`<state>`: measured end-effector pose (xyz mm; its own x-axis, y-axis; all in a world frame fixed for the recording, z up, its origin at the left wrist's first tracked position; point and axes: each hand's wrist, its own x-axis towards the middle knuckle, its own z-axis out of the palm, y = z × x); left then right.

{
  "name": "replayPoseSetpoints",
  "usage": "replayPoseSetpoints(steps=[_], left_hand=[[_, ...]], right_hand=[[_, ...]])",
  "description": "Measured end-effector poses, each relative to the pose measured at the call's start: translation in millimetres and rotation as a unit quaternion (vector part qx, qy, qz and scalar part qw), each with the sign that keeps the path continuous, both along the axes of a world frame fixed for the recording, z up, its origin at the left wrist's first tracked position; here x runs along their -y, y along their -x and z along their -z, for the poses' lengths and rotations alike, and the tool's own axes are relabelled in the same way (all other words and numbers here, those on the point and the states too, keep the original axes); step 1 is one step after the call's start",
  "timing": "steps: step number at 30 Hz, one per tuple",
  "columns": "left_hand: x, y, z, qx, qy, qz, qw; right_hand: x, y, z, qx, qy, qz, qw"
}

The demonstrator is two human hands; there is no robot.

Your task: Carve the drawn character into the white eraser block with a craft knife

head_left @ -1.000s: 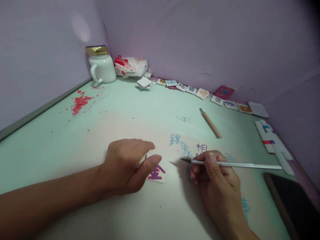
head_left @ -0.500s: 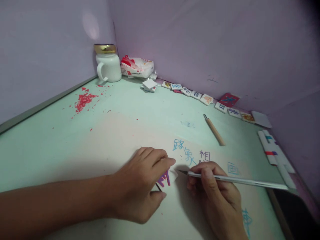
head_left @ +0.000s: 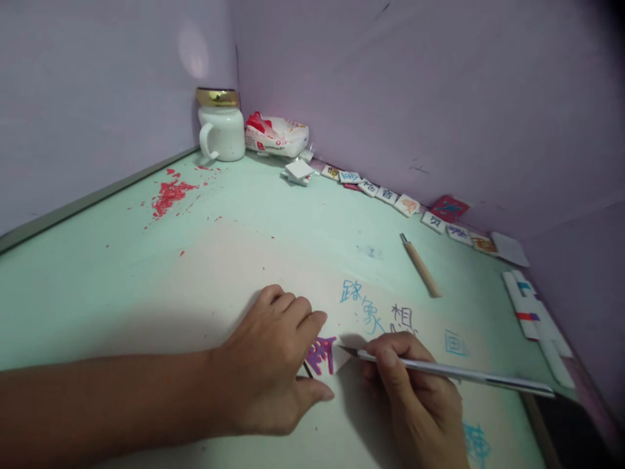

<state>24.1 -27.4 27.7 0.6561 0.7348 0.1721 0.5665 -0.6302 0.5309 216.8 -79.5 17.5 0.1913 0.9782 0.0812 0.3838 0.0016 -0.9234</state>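
Note:
My right hand (head_left: pixel 410 391) grips a slim silver craft knife (head_left: pixel 469 372) like a pen. The knife's dark pointed blade lies at the right edge of a small white tile (head_left: pixel 344 357) that bears a purple character outlined in red. Thumb and forefinger of my left hand (head_left: pixel 280 365) curve round this tile from the left, pinning it on the table. The tile's left part is hidden behind that hand, where a thin dark edge or stick also shows. Blue and purple written characters (head_left: pixel 371 316) lie on the tabletop just beyond my right hand.
A wooden-handled carving tool (head_left: pixel 420 266) lies further back. Lettered tiles (head_left: pixel 385 195) line the wall. A white mug (head_left: pixel 223 135), a tissue packet (head_left: pixel 278 135) and stacked white tiles (head_left: pixel 299 171) stand in the back corner. Red shavings (head_left: pixel 170 197) are scattered left. White markers (head_left: pixel 532 316) lie right.
The view has shifted slightly. My left fingers have drawn back a little, showing more of the purple character. The knife tip has moved left onto the tile's right edge.

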Motion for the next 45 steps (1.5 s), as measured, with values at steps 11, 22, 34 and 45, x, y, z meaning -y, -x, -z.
replayPoseSetpoints(steps=[11,22,34,45], left_hand=[[1,-1,7.5,-0.005,-0.058,0.011,0.998],[7,0,7.6,-0.011,-0.088,-0.024,0.996],[8,-2,4.9,-0.014,-0.025,-0.034,0.999],[7,-5,2.8,-0.034,-0.011,-0.037,0.999]], right_hand=[[8,12,-1.9,-0.007,-0.021,0.001,1.0],[18,20,-2.8,0.056,-0.089,0.028,0.994],[17,15,4.9,0.099,-0.114,-0.043,0.988],[14,15,2.4,0.139,-0.122,-0.071,0.98]])
